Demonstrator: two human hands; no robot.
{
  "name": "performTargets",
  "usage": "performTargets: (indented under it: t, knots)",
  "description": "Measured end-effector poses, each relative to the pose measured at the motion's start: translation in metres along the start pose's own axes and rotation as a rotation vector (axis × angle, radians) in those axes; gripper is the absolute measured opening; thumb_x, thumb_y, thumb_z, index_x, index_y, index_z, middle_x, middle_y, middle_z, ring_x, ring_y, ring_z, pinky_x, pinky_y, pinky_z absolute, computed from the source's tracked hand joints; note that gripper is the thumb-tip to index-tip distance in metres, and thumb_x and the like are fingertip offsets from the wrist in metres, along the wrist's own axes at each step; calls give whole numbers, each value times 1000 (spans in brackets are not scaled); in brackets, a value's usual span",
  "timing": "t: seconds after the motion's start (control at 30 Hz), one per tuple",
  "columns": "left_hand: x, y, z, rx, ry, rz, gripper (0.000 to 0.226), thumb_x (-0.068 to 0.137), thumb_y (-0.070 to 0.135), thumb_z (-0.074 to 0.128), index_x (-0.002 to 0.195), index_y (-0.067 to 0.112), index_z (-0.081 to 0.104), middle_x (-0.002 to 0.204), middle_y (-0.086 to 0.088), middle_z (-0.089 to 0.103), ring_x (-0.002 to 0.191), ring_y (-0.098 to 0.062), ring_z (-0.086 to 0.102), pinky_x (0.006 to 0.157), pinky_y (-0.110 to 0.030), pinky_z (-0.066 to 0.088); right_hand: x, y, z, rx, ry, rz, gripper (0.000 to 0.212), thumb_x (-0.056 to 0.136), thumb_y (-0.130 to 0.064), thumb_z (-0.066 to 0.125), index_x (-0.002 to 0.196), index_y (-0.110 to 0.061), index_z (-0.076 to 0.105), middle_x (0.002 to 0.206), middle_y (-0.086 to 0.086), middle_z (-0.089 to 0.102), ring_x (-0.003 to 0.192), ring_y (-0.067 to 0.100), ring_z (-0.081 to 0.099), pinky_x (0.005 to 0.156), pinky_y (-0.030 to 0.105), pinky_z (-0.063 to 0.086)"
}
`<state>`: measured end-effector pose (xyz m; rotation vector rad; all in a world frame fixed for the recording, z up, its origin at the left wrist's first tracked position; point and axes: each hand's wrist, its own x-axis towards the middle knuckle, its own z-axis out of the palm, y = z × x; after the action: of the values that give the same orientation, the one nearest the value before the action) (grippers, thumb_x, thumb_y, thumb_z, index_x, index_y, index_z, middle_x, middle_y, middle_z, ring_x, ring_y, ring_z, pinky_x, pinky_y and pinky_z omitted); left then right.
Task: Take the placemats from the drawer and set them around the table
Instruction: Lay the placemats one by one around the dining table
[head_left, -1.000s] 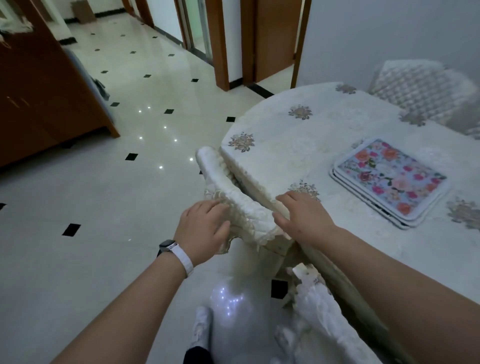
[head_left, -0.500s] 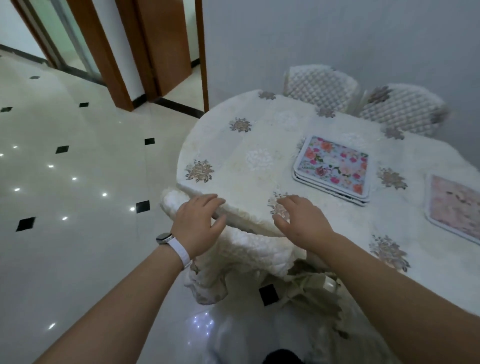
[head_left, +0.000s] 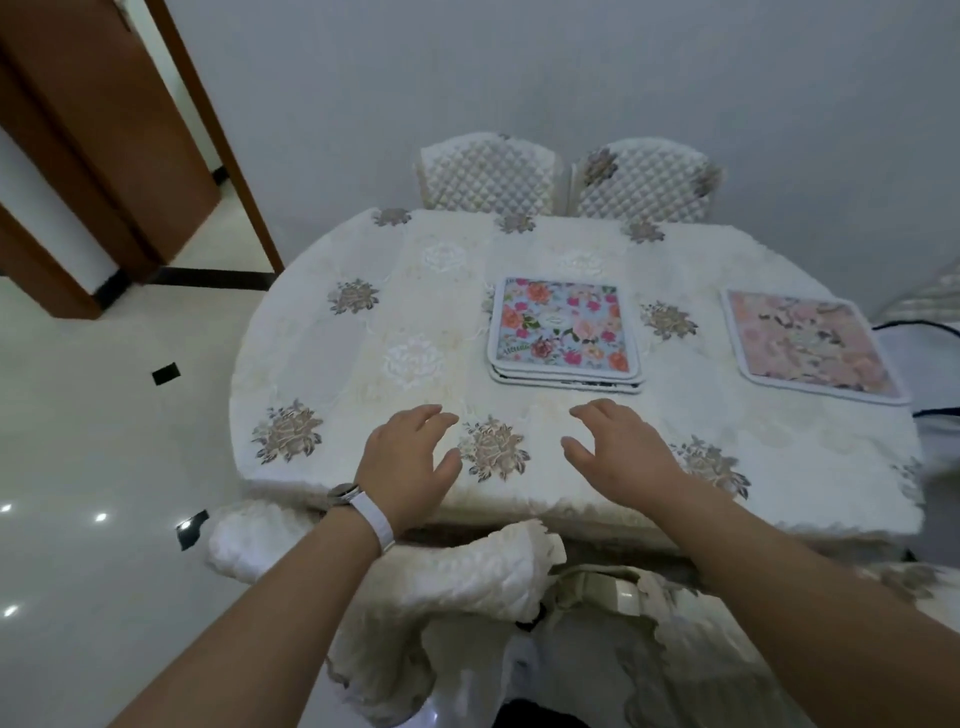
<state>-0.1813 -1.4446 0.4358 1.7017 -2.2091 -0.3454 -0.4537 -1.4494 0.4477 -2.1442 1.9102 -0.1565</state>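
A stack of floral placemats (head_left: 563, 330) with white borders lies near the middle of the table (head_left: 363, 364), which wears a cream embroidered cloth. One pale pink placemat (head_left: 810, 345) lies alone at the right side. My left hand (head_left: 408, 460), a white watch on its wrist, hovers over the near table edge with fingers apart and nothing in it. My right hand (head_left: 615, 449) hovers beside it, also empty, just short of the stack.
Two quilted chair backs (head_left: 488, 174) (head_left: 644, 179) stand at the far side against the grey wall. A cushioned chair (head_left: 415, 577) sits tucked under the near edge below my arms. Brown door frames (head_left: 104, 156) and glossy floor (head_left: 78, 441) lie left.
My view swung right to face the table squarely. Both hands let go of the near chair's back and moved forward over the tabletop toward the stack.
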Motion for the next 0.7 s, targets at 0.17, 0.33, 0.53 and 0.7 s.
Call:
performTargets:
  t: [0.17, 0.33, 0.53, 0.7]
  knots:
    - [58, -2, 11, 41, -79, 23, 49, 86, 42, 46, 129, 20, 58, 136, -5, 55, 123, -26, 50, 97, -43, 45, 48, 23, 6, 25, -8, 28, 53, 98, -48, 42, 143, -21, 42, 145, 0, 44, 131, 22, 40, 101, 38, 38]
    - [113, -4, 30, 54, -130, -18, 50, 86, 40, 44, 128, 18, 59, 133, -4, 57, 119, -28, 52, 94, -42, 44, 92, 58, 11, 88, -47, 69, 51, 98, -45, 44, 142, -20, 44, 142, 2, 46, 129, 23, 42, 100, 38, 39]
    - [168, -11, 54, 39, -226, -48, 52, 85, 40, 43, 129, 17, 58, 132, -4, 57, 117, -27, 51, 92, -39, 45, 133, 92, 18, 126, -98, 140, 50, 97, -45, 45, 139, -20, 46, 139, 2, 48, 125, 23, 45, 96, 37, 42]
    - [206, -24, 79, -11, -304, -103, 51, 88, 40, 44, 133, 17, 54, 137, -4, 52, 123, -26, 46, 97, -38, 42, 165, 113, 28, 182, -107, 251, 52, 96, -43, 48, 141, -17, 44, 143, 6, 44, 126, 28, 43, 99, 40, 40]
